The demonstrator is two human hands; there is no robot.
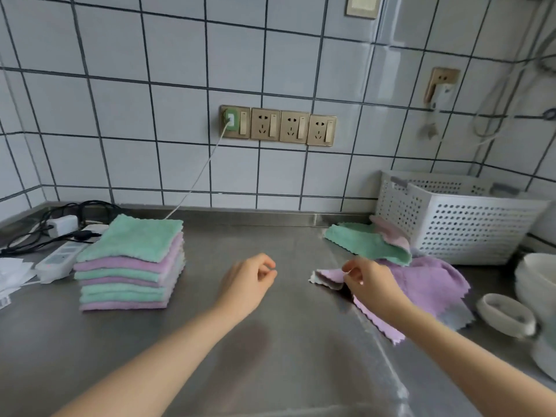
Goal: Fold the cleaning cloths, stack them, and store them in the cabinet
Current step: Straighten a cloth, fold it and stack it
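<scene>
Bench (270,341): a steel surface ran up to a tiled wall at its back edge.
Stack of folded cloths (132,263): it sat toward the back left corner of the bench, green and purple layers alternating, with a green one on top.
Purple cloth (421,293): it lay unfolded and rumpled at the right side of the bench, its zigzag edges spread toward the front and one corner turned toward the middle.
Green cloth (364,242): it lay loose behind the purple one, near the back edge, with a pink cloth (391,233) draped against it.
Right hand (370,284): its fingers (350,270) were pinched on the left corner of the purple cloth, lifting that corner just off the bench.
Left hand (249,281): it hung above the middle of the bench, fingers curled loosely inward and holding nothing, well apart from the stack and near the pinched corner.
Basket (457,224): white and perforated, it stood at the back right corner, touching the loose cloths.
Power strip (60,260): it lay just left of the stack among black cables.
Bowls (535,284): white, at the right edge.
</scene>
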